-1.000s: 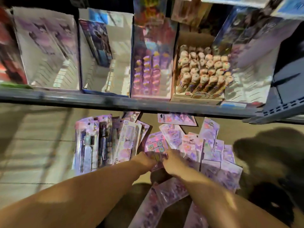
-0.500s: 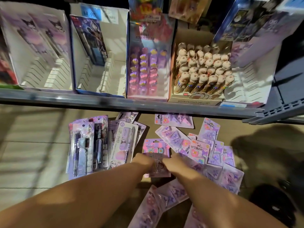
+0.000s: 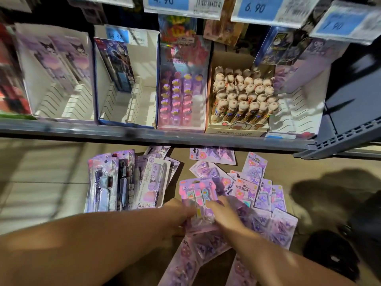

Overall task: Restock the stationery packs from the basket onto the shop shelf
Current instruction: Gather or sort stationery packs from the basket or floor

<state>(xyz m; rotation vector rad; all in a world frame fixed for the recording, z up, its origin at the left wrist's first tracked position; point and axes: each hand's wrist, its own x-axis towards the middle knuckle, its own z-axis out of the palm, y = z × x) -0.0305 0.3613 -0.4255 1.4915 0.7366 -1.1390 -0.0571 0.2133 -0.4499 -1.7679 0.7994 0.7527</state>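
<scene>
**Two hands on one pink pack, below the shop shelf**

We look down past a long grey metal shelf (image 3: 144, 135) that runs across the upper part of the view. Below it is a tan tiled floor (image 3: 41, 182). Cardboard display boxes stand side by side on the shelf. We see a white box (image 3: 61, 100) at the left, a pink box of small toppers (image 3: 181, 96) in the middle, and a box of plush-headed pens (image 3: 241, 96) to its right. Blue price tags (image 3: 181, 3) hang from the edge above them.

Stationery packs lie loose on the floor under the shelf. A fanned stack of pen packs (image 3: 123, 182) sits at the left, and a wide scatter of purple packs (image 3: 266, 203) overlaps at the right.

Between the two groups is a pink pack (image 3: 198, 193) of little coloured blocks, with its top end pointing toward the shelf. Both bare forearms reach in from the bottom of the view and meet at its lower end. The left hand (image 3: 179, 215) grips the lower left edge with curled fingers. The right hand (image 3: 222, 215) holds the lower right part, its fingers (image 3: 214, 205) lying over the front. The view is blurred, so we cannot tell if the pack is off the floor.
</scene>
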